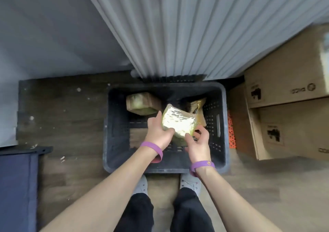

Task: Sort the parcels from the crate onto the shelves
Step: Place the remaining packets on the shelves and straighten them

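Over the crate point(223, 124), the shiny parcel point(178, 123) lies between both hands. The left hand point(157, 133) grips its left edge; the right hand point(198, 143) pinches its near corner.

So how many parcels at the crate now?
3: a shiny parcel in left hand and right hand over the crate, a brown parcel back left, a taped parcel back right. Others may be hidden.

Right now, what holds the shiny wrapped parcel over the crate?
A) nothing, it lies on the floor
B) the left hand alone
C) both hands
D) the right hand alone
C: the left hand and the right hand both grip the shiny wrapped parcel, one on each side, above the crate.
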`<state>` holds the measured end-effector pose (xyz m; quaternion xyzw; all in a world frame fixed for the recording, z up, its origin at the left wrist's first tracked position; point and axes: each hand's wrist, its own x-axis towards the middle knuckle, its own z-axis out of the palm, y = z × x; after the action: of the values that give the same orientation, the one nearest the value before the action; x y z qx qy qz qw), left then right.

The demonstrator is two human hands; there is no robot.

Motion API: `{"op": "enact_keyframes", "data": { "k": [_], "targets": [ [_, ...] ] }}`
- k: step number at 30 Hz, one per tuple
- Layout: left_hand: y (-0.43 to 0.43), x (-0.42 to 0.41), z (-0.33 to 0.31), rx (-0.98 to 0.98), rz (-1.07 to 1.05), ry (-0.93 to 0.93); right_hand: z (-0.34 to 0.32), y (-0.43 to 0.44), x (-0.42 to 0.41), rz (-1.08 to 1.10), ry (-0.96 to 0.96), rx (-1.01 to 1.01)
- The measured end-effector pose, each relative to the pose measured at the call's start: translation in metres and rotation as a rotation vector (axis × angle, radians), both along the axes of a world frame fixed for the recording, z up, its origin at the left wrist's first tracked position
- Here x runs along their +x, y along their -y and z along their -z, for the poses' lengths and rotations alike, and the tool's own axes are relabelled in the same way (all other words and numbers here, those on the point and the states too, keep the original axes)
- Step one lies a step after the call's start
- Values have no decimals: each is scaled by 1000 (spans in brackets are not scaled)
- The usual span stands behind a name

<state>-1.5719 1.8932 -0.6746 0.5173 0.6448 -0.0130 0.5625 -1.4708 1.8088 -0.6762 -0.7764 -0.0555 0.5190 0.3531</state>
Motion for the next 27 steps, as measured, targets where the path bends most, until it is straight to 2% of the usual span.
{"op": "enact_keyframes", "data": {
  "k": [3,7,12,17,19,23,27],
  "targets": [
    [10,-6,-99,55,-7,34,-94,1,-9,4,49,23],
    [11,-21,-238,-16,-146,1,-216,1,-12,-57,122,28],
    [6,-33,-375,-61,-360,149,-345,4,-22,-70,184,180],
    [4,-51,-434,-93,-544,136,-419,9,-37,-136,286,324],
    [7,-60,-448,-179,-664,162,-438,7,-41,-200,332,399],
    [19,-76,-471,-362,-688,253,-466,4,-47,-345,465,522],
    [21,-86,-492,-392,-762,445,-486,-3,-45,-360,550,606]
  ]
}}
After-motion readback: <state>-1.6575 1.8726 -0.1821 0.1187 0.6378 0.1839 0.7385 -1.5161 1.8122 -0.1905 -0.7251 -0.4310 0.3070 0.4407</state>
